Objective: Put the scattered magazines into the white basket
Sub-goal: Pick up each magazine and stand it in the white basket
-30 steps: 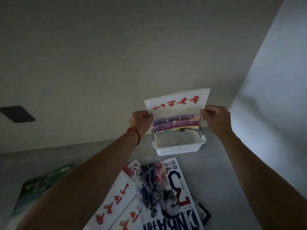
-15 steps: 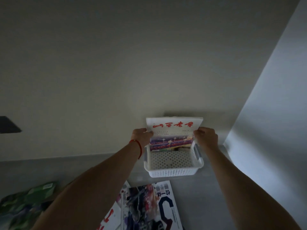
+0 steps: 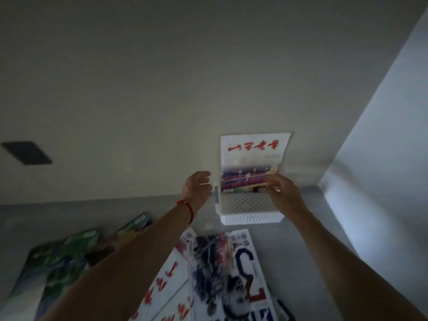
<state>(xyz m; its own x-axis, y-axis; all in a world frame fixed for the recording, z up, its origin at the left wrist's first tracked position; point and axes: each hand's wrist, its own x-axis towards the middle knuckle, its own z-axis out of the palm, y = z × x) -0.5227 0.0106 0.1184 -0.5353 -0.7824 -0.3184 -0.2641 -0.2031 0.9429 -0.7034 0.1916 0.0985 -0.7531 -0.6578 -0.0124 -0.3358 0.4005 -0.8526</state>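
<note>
Placement is the step in hand: one magazine (image 3: 253, 158) stands on end in the basket (image 3: 249, 213), its lower edge down among what looks like other magazines at the back. The right hand (image 3: 283, 193) pinches its lower right corner between thumb and fingers; everything above that pinch leans toward the wall (image 3: 162, 89). The left hand (image 3: 198, 189) hangs spread just left of the basket, touching nothing that I can see. The magazine's long axis runs upright, its red title at the top, reading upside down from here. Next, I judge, the pinch must let go without tipping it, then both hands must reach back for the magazines (image 3: 227, 274) scattered nearer the person.
</note>
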